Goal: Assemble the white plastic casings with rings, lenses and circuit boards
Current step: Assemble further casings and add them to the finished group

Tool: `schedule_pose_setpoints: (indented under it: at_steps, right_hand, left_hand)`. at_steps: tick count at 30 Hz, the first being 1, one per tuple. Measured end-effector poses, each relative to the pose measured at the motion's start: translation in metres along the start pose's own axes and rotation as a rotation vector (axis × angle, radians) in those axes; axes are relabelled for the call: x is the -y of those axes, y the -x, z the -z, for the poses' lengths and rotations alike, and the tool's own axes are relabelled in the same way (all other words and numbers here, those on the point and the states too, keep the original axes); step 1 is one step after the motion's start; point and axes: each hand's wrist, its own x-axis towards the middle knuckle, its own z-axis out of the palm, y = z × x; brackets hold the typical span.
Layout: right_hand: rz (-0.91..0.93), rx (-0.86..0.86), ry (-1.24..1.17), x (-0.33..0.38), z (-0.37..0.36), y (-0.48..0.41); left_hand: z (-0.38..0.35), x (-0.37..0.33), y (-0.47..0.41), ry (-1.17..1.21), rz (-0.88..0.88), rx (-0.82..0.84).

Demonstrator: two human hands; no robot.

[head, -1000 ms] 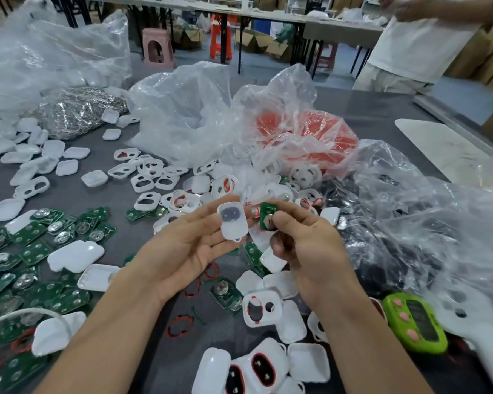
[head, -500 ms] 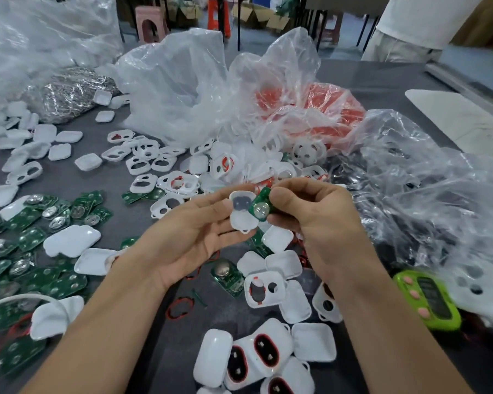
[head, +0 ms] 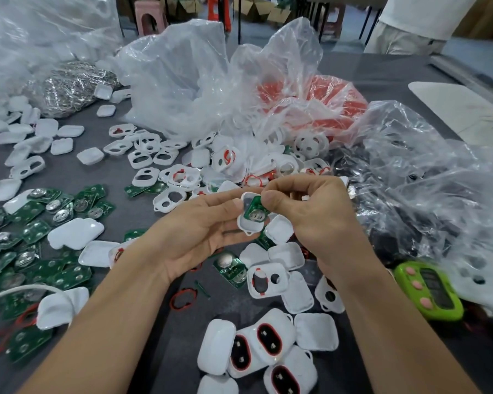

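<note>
At nine o'clock, flat green boards (head: 32,231) with shiny coin cells litter the grey table (head: 234,305). At centre, the left hand (head: 199,231) cradles a glossy, rounded white casing (head: 246,227), hollow side up. A green circuit board (head: 255,213) sits tilted inside it, pinched by the right hand (head: 316,220). At one o'clock, a crinkled clear bag (head: 282,52) holds red rings (head: 339,100).

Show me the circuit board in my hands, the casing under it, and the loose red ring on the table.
circuit board (head: 253,209): head view, on its green face.
casing (head: 244,225): head view, on its white lower rim.
red ring (head: 172,300): head view, on its left arc.
</note>
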Motion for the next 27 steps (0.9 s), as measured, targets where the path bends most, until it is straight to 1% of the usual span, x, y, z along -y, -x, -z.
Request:
schedule_pose_setpoints:
  at_steps: [4, 6, 10, 16, 21, 27]
  right_hand:
    - [0.014, 0.018, 0.038, -0.002, -0.001, 0.0]
    - [0.06, -0.009, 0.076, -0.004, -0.003, 0.0]
    - [0.147, -0.061, 0.074, -0.007, -0.009, 0.001]
    - [0.221, -0.127, 0.093, -0.009, -0.014, 0.004]
    - [0.24, -0.127, 0.083, -0.01, -0.014, 0.004]
    - [0.267, -0.155, 0.139, -0.009, -0.015, 0.006]
  left_hand:
    - [-0.001, 0.001, 0.0, 0.001, 0.0, 0.017]
    - [-0.001, 0.001, -0.001, 0.0, 0.001, 0.012]
    - [-0.002, 0.001, 0.0, 0.023, -0.008, 0.014]
    - [-0.006, 0.0, 0.002, 0.069, -0.003, 0.003]
    - [-0.008, -0.001, 0.003, 0.063, -0.002, -0.002]
    - [-0.008, -0.001, 0.003, 0.057, -0.013, 0.005]
